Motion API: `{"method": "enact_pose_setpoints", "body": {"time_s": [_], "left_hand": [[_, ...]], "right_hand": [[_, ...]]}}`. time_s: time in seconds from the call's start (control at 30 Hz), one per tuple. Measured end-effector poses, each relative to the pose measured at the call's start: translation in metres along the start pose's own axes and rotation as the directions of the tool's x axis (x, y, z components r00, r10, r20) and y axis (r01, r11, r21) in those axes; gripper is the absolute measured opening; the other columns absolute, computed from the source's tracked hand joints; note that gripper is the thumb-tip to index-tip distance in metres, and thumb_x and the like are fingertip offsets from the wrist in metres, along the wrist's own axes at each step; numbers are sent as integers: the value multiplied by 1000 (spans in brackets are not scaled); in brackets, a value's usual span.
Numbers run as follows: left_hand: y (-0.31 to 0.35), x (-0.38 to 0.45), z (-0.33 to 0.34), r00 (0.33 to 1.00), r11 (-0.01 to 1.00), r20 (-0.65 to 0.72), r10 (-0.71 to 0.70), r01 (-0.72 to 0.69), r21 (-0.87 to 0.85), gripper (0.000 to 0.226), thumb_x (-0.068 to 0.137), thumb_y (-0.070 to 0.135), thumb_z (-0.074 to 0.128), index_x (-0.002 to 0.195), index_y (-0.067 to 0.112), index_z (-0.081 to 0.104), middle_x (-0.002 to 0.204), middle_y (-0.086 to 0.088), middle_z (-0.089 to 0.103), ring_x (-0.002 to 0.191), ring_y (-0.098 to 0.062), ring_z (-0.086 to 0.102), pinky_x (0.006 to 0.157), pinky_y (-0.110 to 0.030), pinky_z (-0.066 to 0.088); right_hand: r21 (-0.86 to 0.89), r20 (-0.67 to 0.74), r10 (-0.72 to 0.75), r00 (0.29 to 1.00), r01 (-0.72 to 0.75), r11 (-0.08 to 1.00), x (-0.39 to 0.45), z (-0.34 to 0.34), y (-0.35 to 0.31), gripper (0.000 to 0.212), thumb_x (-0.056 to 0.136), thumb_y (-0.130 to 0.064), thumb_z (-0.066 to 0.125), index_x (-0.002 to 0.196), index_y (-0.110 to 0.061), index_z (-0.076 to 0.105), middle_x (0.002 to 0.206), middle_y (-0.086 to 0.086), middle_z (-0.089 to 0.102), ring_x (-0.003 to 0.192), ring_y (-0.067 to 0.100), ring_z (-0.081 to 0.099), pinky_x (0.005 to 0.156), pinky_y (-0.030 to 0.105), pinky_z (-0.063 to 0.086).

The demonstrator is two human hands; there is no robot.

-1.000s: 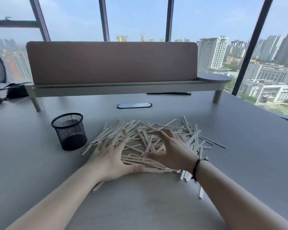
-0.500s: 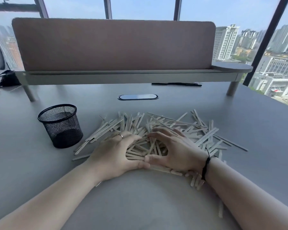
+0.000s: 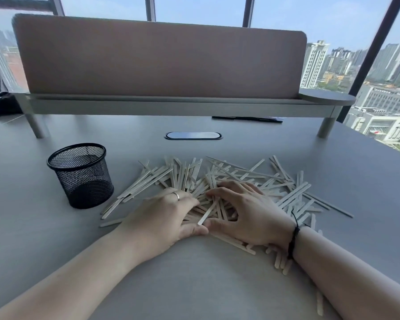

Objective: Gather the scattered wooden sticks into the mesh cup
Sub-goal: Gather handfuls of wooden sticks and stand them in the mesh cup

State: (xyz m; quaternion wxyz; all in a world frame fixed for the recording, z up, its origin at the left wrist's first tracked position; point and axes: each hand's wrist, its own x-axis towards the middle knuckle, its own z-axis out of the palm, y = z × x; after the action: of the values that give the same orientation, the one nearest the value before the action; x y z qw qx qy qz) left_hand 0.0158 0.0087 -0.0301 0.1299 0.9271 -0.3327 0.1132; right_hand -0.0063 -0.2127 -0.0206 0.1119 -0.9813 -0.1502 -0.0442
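Note:
Many pale wooden sticks (image 3: pixel 259 179) lie scattered in a loose heap on the grey table (image 3: pixel 194 285). A black mesh cup (image 3: pixel 81 175) stands upright to the left of the heap, with no sticks showing in it. My left hand (image 3: pixel 162 218), with a ring, and my right hand (image 3: pixel 249 213), with a black wrist cord, rest on the heap's near middle. Both curl inward around a bunch of sticks between them, thumbs touching at the front. Sticks under the palms are hidden.
A raised shelf with a brown divider panel (image 3: pixel 159 58) spans the back of the table. An oval cable port (image 3: pixel 193 135) sits behind the heap. A black pen (image 3: pixel 246 118) lies under the shelf. A dark bag (image 3: pixel 2 105) is at far left. Windows stand beyond.
Both hands have drawn closer together and their fingers have curled in, bunching sticks between them. The head has moved nearer to the table.

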Motion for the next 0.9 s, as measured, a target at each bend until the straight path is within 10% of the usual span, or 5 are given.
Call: {"method": "enact_pose_setpoints", "body": {"time_s": [0.3, 0.67, 0.9], "left_hand": [[-2, 0, 8, 993, 974, -41, 111, -100, 204, 52, 90, 59, 38, 109, 22, 69, 101, 4, 68, 89, -22, 69, 52, -39, 59], [-7, 1, 4, 999, 994, 20, 43, -41, -106, 71, 85, 68, 43, 142, 26, 48, 146, 5, 42, 126, -17, 50, 98, -40, 50], [-14, 3, 6, 998, 992, 27, -65, 67, -107, 105, 66, 93, 35, 148, 28, 38, 140, 10, 42, 118, -13, 52, 96, -35, 48]], "right_hand": [[54, -6, 15, 1000, -15, 998, 3, 5, 8, 78, 69, -92, 37, 133, -47, 47, 137, -21, 45, 132, 9, 39, 111, 29, 28], [157, -20, 13, 1000, -10, 988, 1, 5, 19, 78, 64, -89, 52, 129, -45, 51, 127, -21, 48, 122, 8, 47, 105, 36, 40], [159, -46, -44, 998, 51, 986, 3, 5, 19, 79, 61, -88, 57, 128, -46, 53, 117, -19, 47, 123, 6, 38, 105, 33, 37]]}}
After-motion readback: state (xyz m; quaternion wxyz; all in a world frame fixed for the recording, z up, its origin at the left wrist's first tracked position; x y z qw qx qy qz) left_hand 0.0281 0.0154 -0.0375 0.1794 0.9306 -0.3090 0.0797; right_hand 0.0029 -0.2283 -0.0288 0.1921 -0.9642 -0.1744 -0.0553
